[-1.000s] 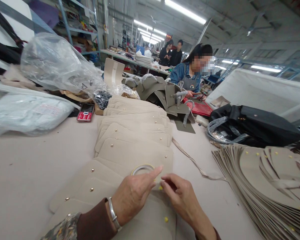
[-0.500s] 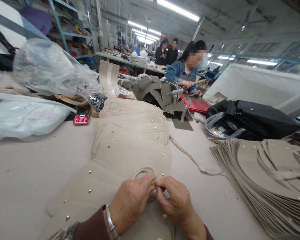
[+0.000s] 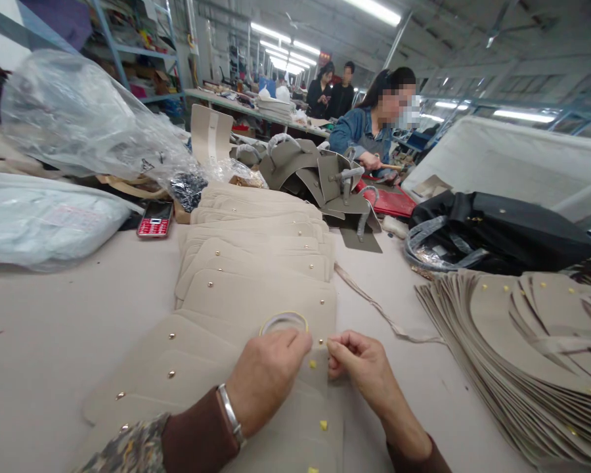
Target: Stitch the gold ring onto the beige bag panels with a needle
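Note:
My left hand [image 3: 270, 374] is closed around a roll of yellow-edged tape [image 3: 284, 314], whose ring shows above the knuckles. It rests over a stack of overlapping beige panels [image 3: 261, 292] with small metal studs. To its right, my right hand [image 3: 364, 368] is closed in a pinch by the panels' right edge; whatever lies between its fingertips is too small to make out. One small yellow tape piece [image 3: 312, 364] shows on the panel between the hands. Another yellow piece [image 3: 324, 426] lies lower down, near the same edge.
A fanned pile of beige panels [image 3: 517, 355] lies at right, below a black bag [image 3: 502, 230]. A strap [image 3: 374, 305] lies between the piles. At left are a red phone [image 3: 155, 220] and plastic-wrapped goods [image 3: 49, 220]. A co-worker [image 3: 362, 135] sits beyond grey-brown pieces [image 3: 300, 174].
My hands have parted: the right has moved right, away from the left. The yellow bit seen between the fingertips is no longer there, and a yellow piece now shows on the panel.

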Available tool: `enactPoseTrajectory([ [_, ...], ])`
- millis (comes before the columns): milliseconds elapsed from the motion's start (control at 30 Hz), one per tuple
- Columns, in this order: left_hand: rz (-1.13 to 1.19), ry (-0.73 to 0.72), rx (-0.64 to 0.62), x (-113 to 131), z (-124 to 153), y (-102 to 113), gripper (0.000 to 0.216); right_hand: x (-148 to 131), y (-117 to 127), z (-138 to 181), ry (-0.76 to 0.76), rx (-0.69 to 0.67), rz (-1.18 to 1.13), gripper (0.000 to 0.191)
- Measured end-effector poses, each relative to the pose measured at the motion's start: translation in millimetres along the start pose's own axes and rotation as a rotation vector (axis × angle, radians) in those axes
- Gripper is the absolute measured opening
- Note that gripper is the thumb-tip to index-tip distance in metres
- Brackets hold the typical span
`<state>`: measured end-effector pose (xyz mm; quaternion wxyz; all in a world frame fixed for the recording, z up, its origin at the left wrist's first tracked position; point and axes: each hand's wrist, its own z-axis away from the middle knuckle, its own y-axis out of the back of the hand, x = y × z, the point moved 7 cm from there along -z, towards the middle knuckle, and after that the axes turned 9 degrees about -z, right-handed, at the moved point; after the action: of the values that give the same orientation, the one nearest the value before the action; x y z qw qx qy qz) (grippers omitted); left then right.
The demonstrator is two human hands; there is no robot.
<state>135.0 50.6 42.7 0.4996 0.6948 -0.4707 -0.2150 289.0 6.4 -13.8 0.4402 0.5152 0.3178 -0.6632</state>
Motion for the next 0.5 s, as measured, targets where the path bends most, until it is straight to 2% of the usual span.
enactPoseTrajectory([
  [67,-0.089,0.078,-0.118,-11,-3,-15,0.016,7,6,-5,-0.018,-0.024,0.008,0.04],
  [167,-0.108,0.11,-0.247,-18,-3,-33,0.015,12,9,-10,-0.023,-0.024,0.052,0.042],
  [367,-0.014,0.093,-0.276,-13,1,-38,0.014,8,0,-10,-0.035,-0.101,0.239,0.033],
  [500,0.01,0.111,-0.291,-15,1,-38,0.015,-7,-7,-6,0.143,-0.108,0.532,0.026],
])
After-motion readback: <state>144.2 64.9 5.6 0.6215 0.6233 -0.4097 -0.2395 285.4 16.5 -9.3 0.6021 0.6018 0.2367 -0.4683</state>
